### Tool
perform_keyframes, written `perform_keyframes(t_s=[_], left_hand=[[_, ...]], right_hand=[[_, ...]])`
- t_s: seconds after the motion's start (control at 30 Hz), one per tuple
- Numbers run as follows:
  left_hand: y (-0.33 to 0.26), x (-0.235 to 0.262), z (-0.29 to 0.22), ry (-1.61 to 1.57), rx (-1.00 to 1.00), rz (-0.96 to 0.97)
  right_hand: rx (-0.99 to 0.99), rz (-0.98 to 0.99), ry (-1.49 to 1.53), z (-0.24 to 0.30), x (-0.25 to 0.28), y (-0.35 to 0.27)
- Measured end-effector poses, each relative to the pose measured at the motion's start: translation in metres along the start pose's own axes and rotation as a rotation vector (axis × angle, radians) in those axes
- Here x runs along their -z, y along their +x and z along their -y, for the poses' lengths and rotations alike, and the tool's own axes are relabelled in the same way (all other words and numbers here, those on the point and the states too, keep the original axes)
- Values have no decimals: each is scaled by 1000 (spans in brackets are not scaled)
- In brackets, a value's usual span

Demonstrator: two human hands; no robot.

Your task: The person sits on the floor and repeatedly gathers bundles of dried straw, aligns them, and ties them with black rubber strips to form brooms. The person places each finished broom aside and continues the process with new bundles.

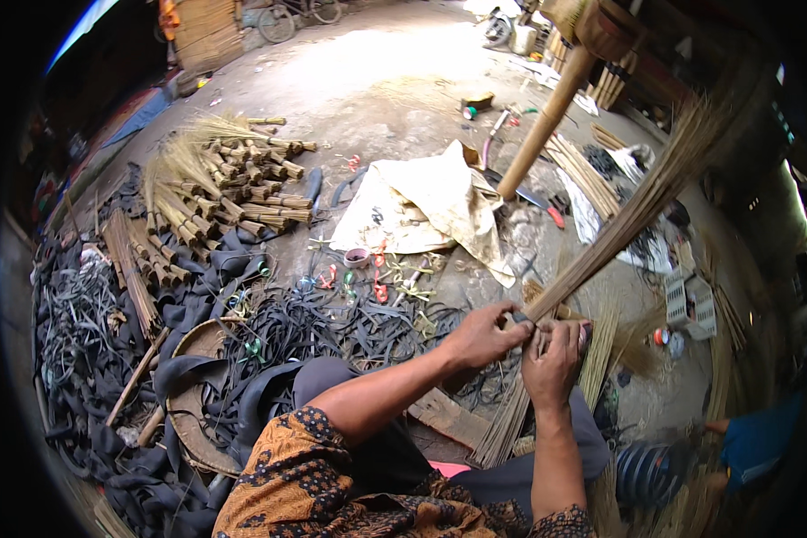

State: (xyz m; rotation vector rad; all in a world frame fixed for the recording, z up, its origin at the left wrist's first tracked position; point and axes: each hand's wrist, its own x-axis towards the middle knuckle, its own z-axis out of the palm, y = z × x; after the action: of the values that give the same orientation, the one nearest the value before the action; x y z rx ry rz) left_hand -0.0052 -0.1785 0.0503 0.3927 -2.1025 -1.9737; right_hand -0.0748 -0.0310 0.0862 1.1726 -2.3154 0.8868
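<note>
A long bundle of thin brown sticks, like a stick broom [623, 224], slants up to the far right from between my hands. My left hand [486, 339] is closed at its lower end, thumb and fingers pinched by a small dark band [521, 316], apparently a rubber strip. Close beside it, my right hand [551, 360] curls its fingers in at the same end of the bundle. My fingers hide part of the binding. Below my hands, another bundle of thin sticks [504, 421] lies by a wooden board [453, 417] between my legs.
Black rubber strips [305, 327] are heaped at the left, around a curved brown rim [188, 417]. Beyond them lies a pile of tied stick bundles [242, 184]. A cream cloth [412, 202], a red-tipped knife [542, 206], a wooden post [547, 125] and a grey basket [690, 305] stand or lie ahead.
</note>
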Motion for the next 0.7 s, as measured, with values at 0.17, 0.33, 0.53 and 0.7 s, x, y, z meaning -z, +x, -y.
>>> perform_keyframes(t_s=[0.17,0.33,0.53,0.7], left_hand=[[-5,-9,5,-175,-131,4],[-11,-18,-26,-247,-225,152],[2,-20,-61,-578,65,51],[-7,-37,-62,-763,-28,462]], right_hand=[[-178,124,427,-18,6,-19],[-467,288,1315,6,-6,-61],[-637,627,912,15,10,-88],[-766,1027,1866,-22,21,-109]])
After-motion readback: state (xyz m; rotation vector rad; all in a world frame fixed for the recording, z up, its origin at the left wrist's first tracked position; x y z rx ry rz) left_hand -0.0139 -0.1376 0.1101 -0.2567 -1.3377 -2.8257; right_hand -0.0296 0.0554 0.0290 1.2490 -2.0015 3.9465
